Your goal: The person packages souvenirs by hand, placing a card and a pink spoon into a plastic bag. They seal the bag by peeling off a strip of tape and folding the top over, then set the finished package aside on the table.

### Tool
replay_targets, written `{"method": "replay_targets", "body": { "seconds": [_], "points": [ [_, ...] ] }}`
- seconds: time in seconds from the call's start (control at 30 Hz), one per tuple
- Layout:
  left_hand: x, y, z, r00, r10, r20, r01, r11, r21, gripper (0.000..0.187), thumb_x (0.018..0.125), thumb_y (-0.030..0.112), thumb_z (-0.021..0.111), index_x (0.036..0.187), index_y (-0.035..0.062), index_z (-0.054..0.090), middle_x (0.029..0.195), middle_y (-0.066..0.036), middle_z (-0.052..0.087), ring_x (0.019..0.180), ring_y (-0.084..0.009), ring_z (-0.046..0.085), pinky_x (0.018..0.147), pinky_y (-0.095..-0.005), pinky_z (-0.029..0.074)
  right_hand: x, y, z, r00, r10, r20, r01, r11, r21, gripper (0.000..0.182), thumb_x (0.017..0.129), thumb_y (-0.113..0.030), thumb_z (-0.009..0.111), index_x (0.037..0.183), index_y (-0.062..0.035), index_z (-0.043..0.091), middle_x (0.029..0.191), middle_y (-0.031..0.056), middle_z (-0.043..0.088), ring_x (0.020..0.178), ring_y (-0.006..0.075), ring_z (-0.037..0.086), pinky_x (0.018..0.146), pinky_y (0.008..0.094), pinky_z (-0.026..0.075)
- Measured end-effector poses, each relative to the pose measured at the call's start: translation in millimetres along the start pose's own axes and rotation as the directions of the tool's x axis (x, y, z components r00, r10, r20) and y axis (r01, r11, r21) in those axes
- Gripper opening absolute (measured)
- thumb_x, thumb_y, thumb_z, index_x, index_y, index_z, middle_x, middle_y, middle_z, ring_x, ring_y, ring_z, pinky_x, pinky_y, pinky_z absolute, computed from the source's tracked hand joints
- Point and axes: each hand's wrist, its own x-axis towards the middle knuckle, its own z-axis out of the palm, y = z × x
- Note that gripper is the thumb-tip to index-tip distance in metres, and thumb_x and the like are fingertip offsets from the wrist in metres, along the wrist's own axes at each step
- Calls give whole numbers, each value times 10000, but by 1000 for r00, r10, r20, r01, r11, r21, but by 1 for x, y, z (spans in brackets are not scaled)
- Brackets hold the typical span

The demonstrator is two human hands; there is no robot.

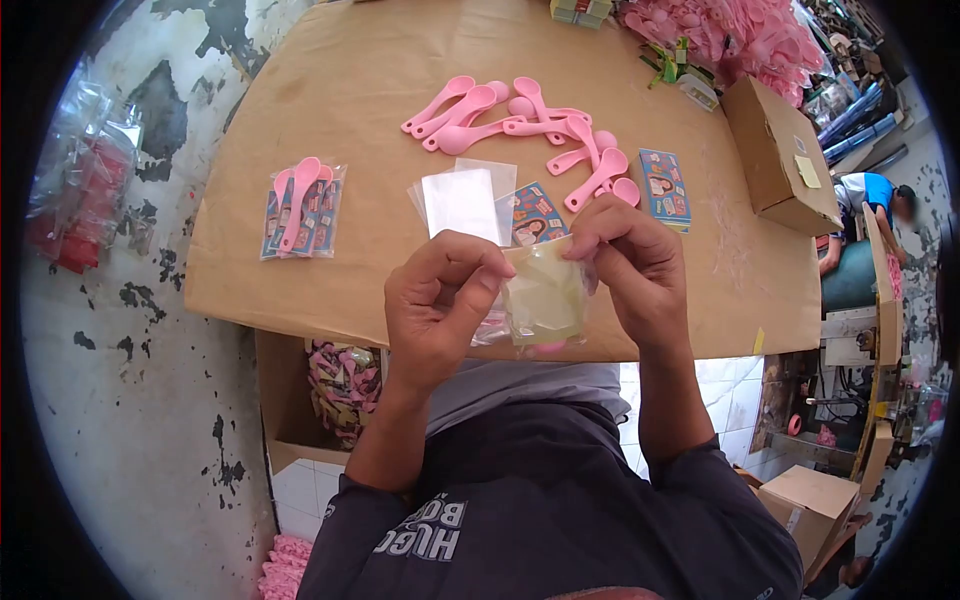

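My left hand (440, 300) pinches the upper left corner of a clear plastic bag (545, 298), and my right hand (635, 265) pinches its upper right corner. A pale yellowish sheet shows inside the bag, with a bit of pink at its lower edge. Just beyond my hands lie a stack of clear bags (460, 200) and a blue printed card (537, 212). Several pink spoons (600, 178) are spread behind them. A stack of blue cards (664, 188) sits right of the spoons. Over to the left lies a filled bag (303, 210) with spoons and cards.
The brown-covered table (380, 280) has a cardboard box (780, 155) at its right edge and a heap of pink pieces (730, 35) at the back right. Bags hang on the left wall. Another person (870, 200) is bent over at the far right.
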Motion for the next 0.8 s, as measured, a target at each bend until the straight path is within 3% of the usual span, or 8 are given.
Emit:
{"method": "replay_targets", "body": {
  "seconds": [0.13, 0.27, 0.5, 0.6, 0.63, 0.67, 0.77, 0.8],
  "points": [
    [1, -2, -7, 999, -12, 41, 18, 989, -144, 72, 975, -24, 642, 1044, -12, 622, 922, -32, 688, 784, -42, 598, 688, -183, 448, 0, -4, -1, 999, -25, 45, 29, 997, -75, 79, 977, 15, 623, 1010, 2, 694, 952, 29, 645, 838, 63, 575, 701, 217, 436],
    [-2, -3, -2, 991, -132, -1, 132, 991, -26, 151, 961, -34, 664, 1089, -1, 591, 977, -73, 715, 877, -76, 650, 758, -206, 495, -7, -2, 11, 996, 64, -63, -71, 991, -112, 157, 939, -1, 715, 1088, -14, 667, 955, 3, 634, 845, 35, 566, 683, 188, 431],
    [5, 8, -1, 944, -298, 140, 310, 948, -76, 462, 961, -32, 687, 1397, -32, 534, 1202, -189, 725, 1049, -172, 707, 891, -298, 575, 1, -9, 28, 984, 6, -179, -5, 1000, 6, 348, 880, -50, 819, 1175, -57, 636, 944, -32, 589, 844, 16, 550, 674, 180, 443],
    [1, 9, -15, 977, -214, -3, 213, 974, -70, 322, 958, -36, 690, 1274, -54, 630, 1197, -175, 727, 1053, -155, 704, 898, -284, 570, 3, -8, 27, 994, 37, -105, -52, 989, -138, 406, 848, -54, 837, 1200, -79, 637, 942, -21, 576, 848, 36, 571, 684, 203, 458],
    [1, 11, -24, 977, -214, -13, 212, 975, -70, 322, 958, -36, 690, 1274, -54, 630, 1197, -175, 727, 1053, -155, 704, 898, -284, 570, 2, -5, 26, 997, 37, -71, -63, 909, -413, 418, 834, -72, 844, 1200, -85, 643, 953, 1, 584, 848, 73, 591, 691, 232, 475],
    [3, 15, -34, 994, -49, -96, 52, 998, 25, 304, 959, -43, 683, 1258, -53, 632, 1205, -181, 725, 1075, -169, 704, 911, -287, 565, 2, -3, 25, 998, 45, -38, -58, 754, -655, 432, 820, -90, 851, 1201, -90, 649, 964, 23, 592, 848, 111, 610, 698, 261, 491],
    [20, 31, -61, 935, 338, -105, -293, 907, 304, 219, 967, -70, 635, 1184, -37, 642, 1254, -213, 703, 1206, -228, 670, 980, -295, 534, 3, 10, 21, 995, -58, 81, 99, 608, -788, 409, 824, -147, 842, 1186, -91, 661, 973, 78, 605, 847, 220, 630, 708, 341, 513],
    [22, 33, -72, 937, 333, -107, -286, 907, 310, 219, 967, -70, 635, 1184, -37, 642, 1254, -213, 703, 1206, -228, 670, 980, -295, 534, 3, 10, 23, 995, -53, 81, 97, 614, -783, 409, 824, -147, 842, 1186, -91, 661, 973, 78, 605, 847, 220, 630, 708, 341, 513]
  ]
}}
